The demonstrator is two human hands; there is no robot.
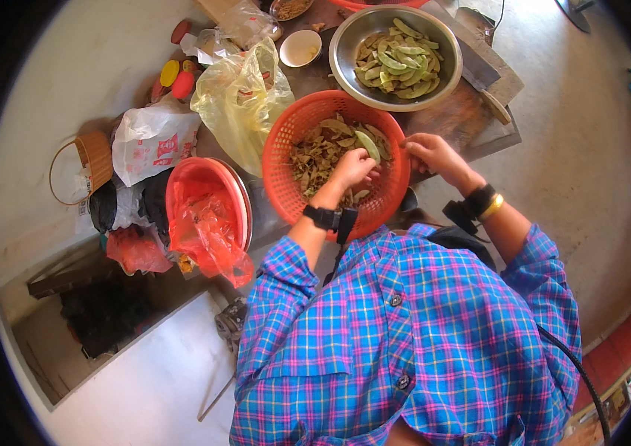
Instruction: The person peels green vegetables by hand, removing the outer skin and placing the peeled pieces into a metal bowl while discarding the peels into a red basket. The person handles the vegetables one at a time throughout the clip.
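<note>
My left hand (355,168) is down inside an orange plastic colander basket (280,139), its fingers around the lower end of a broad green bean pod (369,146). Beneath it lie dry brown scraps and pod pieces (310,159), with a few pale whole pods among them. At the basket's right rim, my right hand (435,155) has its thumb and fingers drawn close together; whether anything small is between them cannot be made out. Just beyond the basket, a steel basin (343,72) holds a heap of green and browner pods (404,61).
A cleaver (479,75) with a wooden handle lies right of the basin on the wooden table (449,120). Left of the basket are a yellow plastic bag (248,100), a white bowl (300,48) and a red-bag-lined tub (204,195). A wicker basket (95,161) sits near the wall.
</note>
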